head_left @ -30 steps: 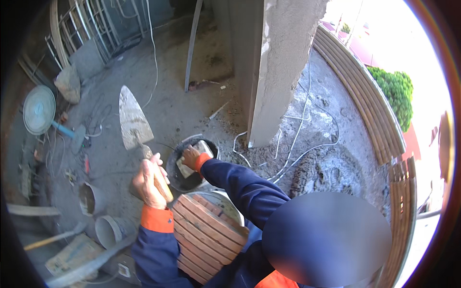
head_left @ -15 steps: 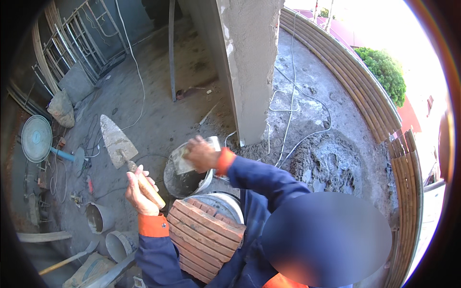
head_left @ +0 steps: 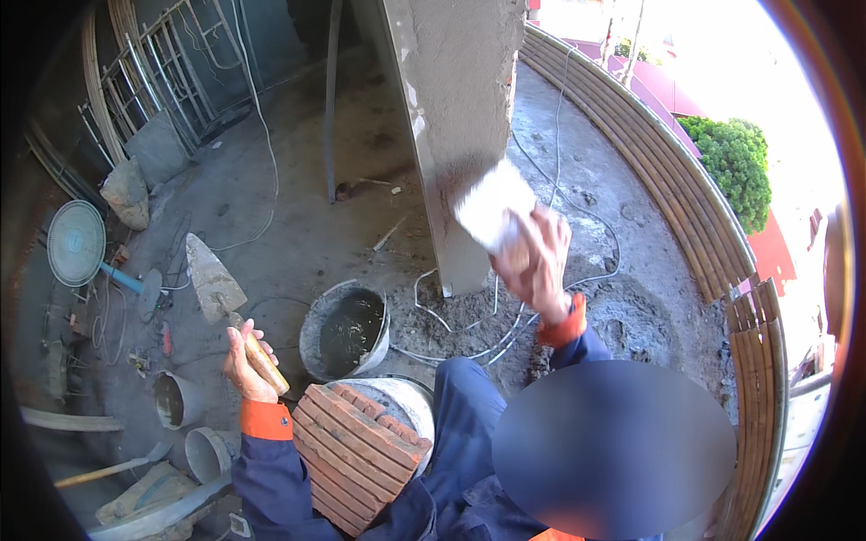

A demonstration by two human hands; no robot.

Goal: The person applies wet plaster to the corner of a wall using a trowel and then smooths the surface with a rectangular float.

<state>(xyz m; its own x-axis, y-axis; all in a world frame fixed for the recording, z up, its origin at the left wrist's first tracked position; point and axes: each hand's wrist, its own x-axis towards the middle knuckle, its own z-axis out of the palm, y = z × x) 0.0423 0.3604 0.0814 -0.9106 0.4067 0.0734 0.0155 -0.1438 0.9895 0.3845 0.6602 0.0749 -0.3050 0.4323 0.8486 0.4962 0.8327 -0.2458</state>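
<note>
My left hand [head_left: 245, 361] grips the wooden handle of a pointed trowel [head_left: 212, 275], whose grey blade points up and away over the floor. My right hand [head_left: 541, 261] is raised and holds a white rectangular block [head_left: 492, 207] close against the rough concrete column [head_left: 451, 108]. Between my arms stands a round bucket of wet grey mortar [head_left: 347, 329]. Just below it a red ridged brick [head_left: 356, 451] lies on top of a white bucket [head_left: 410, 397], next to my left forearm.
A mound of wet mortar [head_left: 631, 325] and loose cables [head_left: 469, 334] lie at the column's foot. Two small buckets [head_left: 176, 397] and a shovel [head_left: 117, 469] sit at lower left, with a fan [head_left: 74, 242] and metal grates [head_left: 153, 81] beyond. Curved pipes [head_left: 686, 207] edge the right side.
My right hand lifted the white block out of the mortar bucket and up to the column. My left hand kept the trowel and tilted its blade lower to the left.
</note>
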